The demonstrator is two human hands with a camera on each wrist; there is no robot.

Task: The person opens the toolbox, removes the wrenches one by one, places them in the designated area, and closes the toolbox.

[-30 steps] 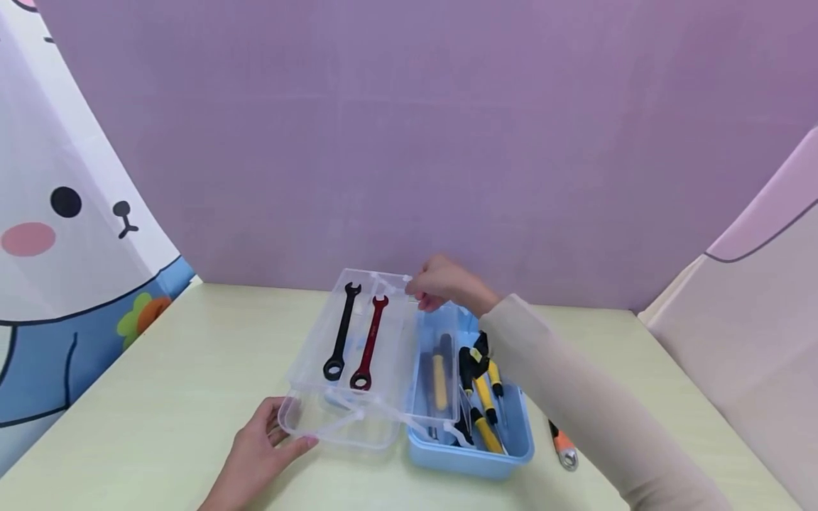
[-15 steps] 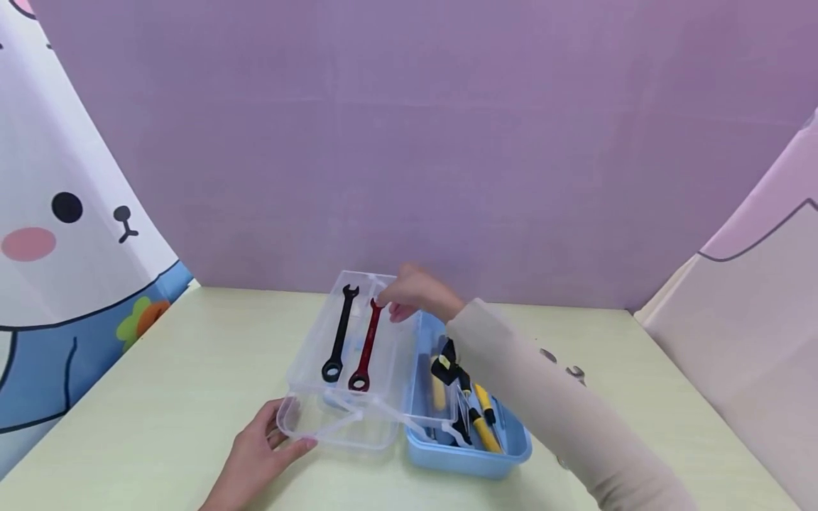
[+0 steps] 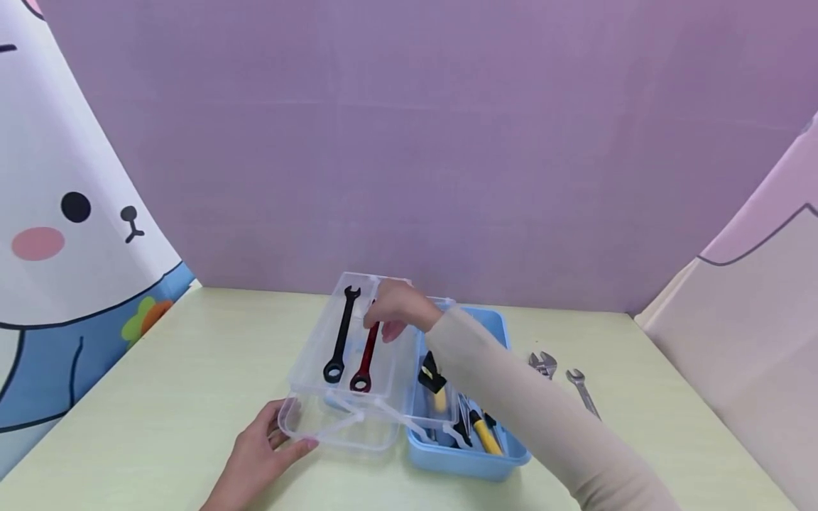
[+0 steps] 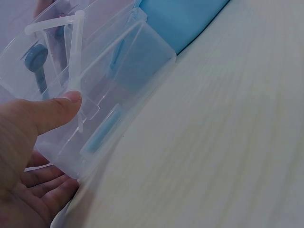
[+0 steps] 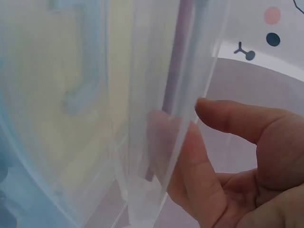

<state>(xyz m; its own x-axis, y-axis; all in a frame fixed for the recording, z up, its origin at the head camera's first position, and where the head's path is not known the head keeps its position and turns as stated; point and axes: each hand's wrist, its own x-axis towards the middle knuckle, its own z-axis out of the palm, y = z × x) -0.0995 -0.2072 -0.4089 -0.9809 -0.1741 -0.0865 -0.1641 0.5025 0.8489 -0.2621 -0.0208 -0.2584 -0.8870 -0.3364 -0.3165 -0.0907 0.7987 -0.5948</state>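
A toolbox has a pale blue base [image 3: 465, 465] with black and yellow-handled tools inside. Joined to it by white link arms is a raised clear tray [image 3: 397, 355], where a black wrench [image 3: 341, 333] and a red wrench [image 3: 367, 355] lie side by side. My left hand [image 3: 255, 451] grips the near-left corner of the clear plastic lid [image 4: 128, 90], thumb on top, fingers beneath. Over the red wrench's far end is my right hand [image 3: 395, 306]; in the right wrist view its thumb stands apart from fingertips [image 5: 161, 126], which show through the tray's translucent wall.
An adjustable wrench [image 3: 543, 363] and a silver open-end wrench [image 3: 581, 392] lie on the pale table [image 3: 179, 397], right of the toolbox. A purple cloth backdrop [image 3: 409, 142] rises behind, with printed fabric at both sides. My right sleeve [image 3: 511, 404] crosses above the blue base.
My right hand has moved left and nearer, from the tray's far-right corner to over the red wrench. My left hand keeps its place. The silver wrenches have come out from behind the sleeve.
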